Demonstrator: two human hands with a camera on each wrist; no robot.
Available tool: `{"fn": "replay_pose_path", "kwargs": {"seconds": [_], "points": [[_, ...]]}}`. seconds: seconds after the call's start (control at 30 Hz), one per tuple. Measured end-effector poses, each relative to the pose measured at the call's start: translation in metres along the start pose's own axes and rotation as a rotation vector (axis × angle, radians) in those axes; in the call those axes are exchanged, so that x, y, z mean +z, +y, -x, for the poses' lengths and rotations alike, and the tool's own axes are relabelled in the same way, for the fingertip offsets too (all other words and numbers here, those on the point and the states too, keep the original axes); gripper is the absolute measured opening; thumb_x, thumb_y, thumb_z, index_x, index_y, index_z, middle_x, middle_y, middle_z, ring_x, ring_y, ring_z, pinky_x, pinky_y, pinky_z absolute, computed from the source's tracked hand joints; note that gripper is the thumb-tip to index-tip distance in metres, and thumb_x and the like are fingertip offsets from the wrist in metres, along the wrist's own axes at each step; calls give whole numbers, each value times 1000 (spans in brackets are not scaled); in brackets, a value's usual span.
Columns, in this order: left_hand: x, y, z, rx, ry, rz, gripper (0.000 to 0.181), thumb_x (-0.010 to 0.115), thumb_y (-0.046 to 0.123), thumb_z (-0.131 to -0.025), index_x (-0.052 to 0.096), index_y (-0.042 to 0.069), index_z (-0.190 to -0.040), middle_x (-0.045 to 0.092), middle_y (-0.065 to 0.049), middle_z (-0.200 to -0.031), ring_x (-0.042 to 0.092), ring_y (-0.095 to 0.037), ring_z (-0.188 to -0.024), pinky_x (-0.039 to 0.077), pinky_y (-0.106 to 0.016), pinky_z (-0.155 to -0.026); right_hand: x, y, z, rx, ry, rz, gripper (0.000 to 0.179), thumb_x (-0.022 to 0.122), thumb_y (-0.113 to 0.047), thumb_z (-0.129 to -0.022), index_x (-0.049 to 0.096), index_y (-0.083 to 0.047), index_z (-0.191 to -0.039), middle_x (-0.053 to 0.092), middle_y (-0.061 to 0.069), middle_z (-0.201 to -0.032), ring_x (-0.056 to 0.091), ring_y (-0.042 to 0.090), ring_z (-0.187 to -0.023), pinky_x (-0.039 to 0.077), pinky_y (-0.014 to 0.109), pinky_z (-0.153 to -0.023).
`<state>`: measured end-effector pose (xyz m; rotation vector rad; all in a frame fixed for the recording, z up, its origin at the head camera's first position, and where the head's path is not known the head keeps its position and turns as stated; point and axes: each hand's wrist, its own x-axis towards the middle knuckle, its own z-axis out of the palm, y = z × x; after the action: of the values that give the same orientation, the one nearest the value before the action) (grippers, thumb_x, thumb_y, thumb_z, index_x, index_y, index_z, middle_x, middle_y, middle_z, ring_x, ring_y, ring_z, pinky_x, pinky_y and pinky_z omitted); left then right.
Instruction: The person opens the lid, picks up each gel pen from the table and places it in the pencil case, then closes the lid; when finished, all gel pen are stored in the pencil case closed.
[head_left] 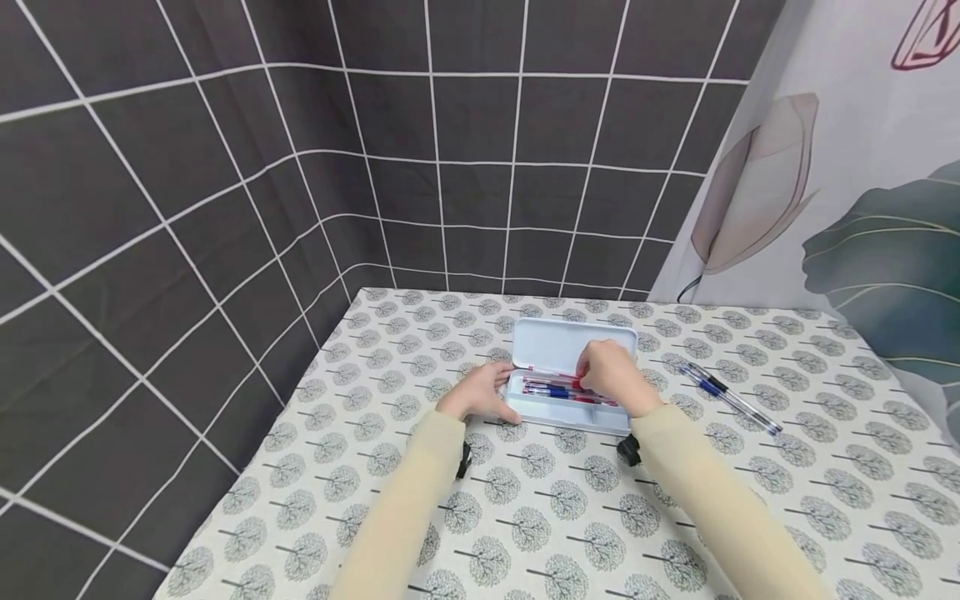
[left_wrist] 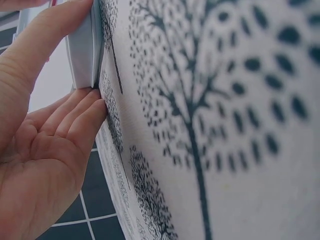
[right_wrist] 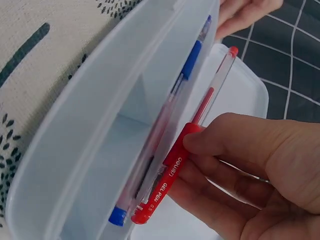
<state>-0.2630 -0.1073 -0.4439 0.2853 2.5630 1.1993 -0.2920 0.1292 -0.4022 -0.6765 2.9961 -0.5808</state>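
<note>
A pale blue pencil case [head_left: 551, 412] lies on the table with its lid [head_left: 551, 342] raised behind it. My left hand [head_left: 480, 392] spans the case's left end, thumb at the front corner and fingertips at the back corner. Over the right part of the case, my right hand [head_left: 611, 379] pinches a red gel pen [right_wrist: 172, 155] between thumb and fingers, the pen slanting along the inner wall. Beside it in the case lies a blue-capped pen [right_wrist: 190, 62]; several red and blue pens [head_left: 551, 390] show inside in the head view.
To the right of the case lie clear-barrelled pens [head_left: 731, 398], with blue and black parts. A tree-patterned cloth [head_left: 562, 517] covers the table. Behind and to the left hangs a dark gridded curtain [head_left: 480, 167]; a leaf-printed curtain [head_left: 847, 167] hangs at the right.
</note>
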Motion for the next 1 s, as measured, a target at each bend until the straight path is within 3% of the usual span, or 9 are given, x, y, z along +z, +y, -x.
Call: {"fn": "replay_pose_path", "kwargs": {"seconds": [0.27, 0.53, 0.7, 1.0], "points": [[4, -2, -1, 2, -3, 10, 103, 91, 11, -59, 38, 1, -147, 43, -12, -152, 45, -26, -138, 34, -35, -118, 10, -3, 1, 13, 13, 36, 9, 75, 6, -71, 71, -1, -76, 70, 9, -74, 62, 23, -64, 57, 39, -64], [4, -1, -1, -6, 4, 14, 104, 91, 11, -60, 36, 0, -148, 42, -13, -152, 45, -26, -138, 34, -35, -118, 13, -5, 0, -18, 55, 80, 7, 75, 4, -72, 73, -2, -76, 71, 10, -76, 65, 27, -71, 58, 43, -69], [2, -1, 0, -4, -1, 11, 105, 91, 11, -60, 35, 0, -148, 42, -13, -152, 45, -26, -138, 34, -35, -118, 12, -3, 1, -21, 35, 42, 6, 78, -3, -74, 74, -3, -79, 72, 9, -78, 66, 26, -74, 57, 44, -73], [0, -3, -2, 0, -6, 10, 106, 92, 13, -60, 35, 0, -149, 41, -14, -152, 44, -27, -138, 35, -36, -117, -4, 10, 7, 3, 75, -42, 17, 73, -3, -76, 74, 3, -92, 74, 17, -90, 70, 31, -83, 59, 47, -80]]}}
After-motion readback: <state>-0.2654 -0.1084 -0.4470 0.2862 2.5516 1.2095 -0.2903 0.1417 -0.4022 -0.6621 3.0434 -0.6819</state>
